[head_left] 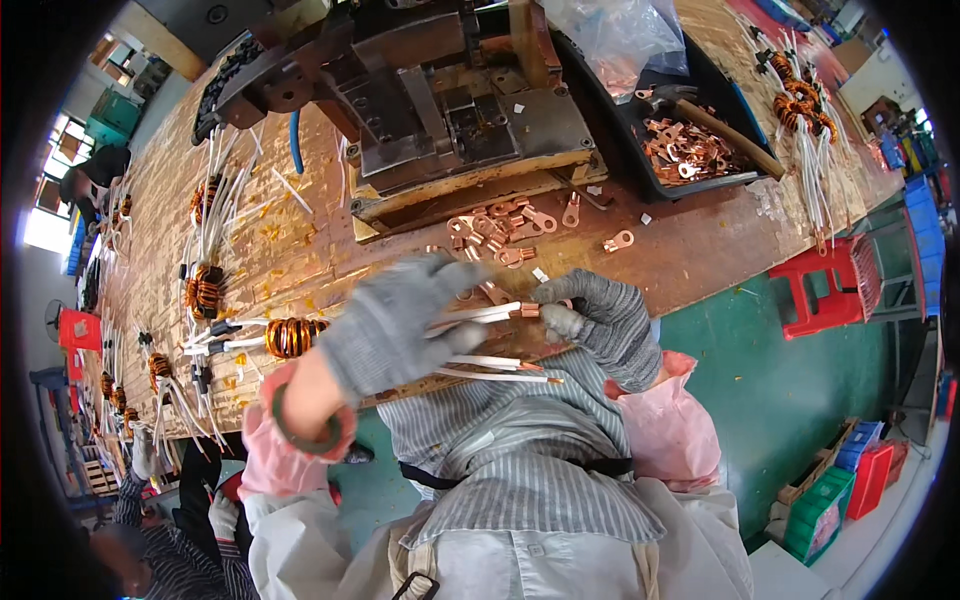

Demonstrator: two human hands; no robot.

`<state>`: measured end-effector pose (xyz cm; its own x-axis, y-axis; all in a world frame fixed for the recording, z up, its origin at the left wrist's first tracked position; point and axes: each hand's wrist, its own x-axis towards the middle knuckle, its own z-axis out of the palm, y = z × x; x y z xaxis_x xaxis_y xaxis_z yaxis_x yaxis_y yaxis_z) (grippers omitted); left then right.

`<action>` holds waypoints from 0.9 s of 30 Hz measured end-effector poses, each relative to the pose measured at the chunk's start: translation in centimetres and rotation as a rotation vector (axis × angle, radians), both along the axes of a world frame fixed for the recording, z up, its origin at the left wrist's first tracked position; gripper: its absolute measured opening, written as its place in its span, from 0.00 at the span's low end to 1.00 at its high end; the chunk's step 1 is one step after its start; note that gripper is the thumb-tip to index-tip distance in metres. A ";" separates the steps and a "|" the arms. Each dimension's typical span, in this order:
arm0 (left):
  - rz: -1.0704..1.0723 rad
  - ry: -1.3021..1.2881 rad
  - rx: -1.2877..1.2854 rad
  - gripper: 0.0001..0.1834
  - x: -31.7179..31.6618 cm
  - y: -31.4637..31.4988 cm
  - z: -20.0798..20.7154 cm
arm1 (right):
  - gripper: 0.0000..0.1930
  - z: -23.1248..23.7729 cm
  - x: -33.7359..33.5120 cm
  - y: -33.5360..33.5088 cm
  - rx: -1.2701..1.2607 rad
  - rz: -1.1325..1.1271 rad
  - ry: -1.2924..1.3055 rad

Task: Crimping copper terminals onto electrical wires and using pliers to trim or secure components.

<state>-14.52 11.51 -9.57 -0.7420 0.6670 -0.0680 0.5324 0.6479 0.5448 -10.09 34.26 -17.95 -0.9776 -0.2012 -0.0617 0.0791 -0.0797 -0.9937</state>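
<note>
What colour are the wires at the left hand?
The wires are white, shown in the head view.

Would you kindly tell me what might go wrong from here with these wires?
The copper connector in the right hand might slip off the upper white wires if loosely seated. The bare-ended lower wires could snag on the striped apron. The left hand could brush the connector pile beyond it and scatter pieces.
</note>
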 end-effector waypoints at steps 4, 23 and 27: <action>0.025 0.387 -0.217 0.31 0.3 -6.2 2.8 | 0.08 0.0 -0.2 0.1 0.022 -0.014 -0.014; 0.522 0.366 0.108 0.34 2.7 -16.9 -6.0 | 0.07 0.2 0.0 0.3 0.090 -0.022 0.079; 0.414 0.574 -0.066 0.33 2.7 -16.4 -2.8 | 0.08 1.2 -1.6 0.9 0.016 0.024 0.108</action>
<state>-11.82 -4.85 -12.35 -0.8641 0.3307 0.3793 0.4269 0.8809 0.2046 -11.69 35.19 -16.70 -0.9737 -0.2242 0.0399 -0.0265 -0.0627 -0.9977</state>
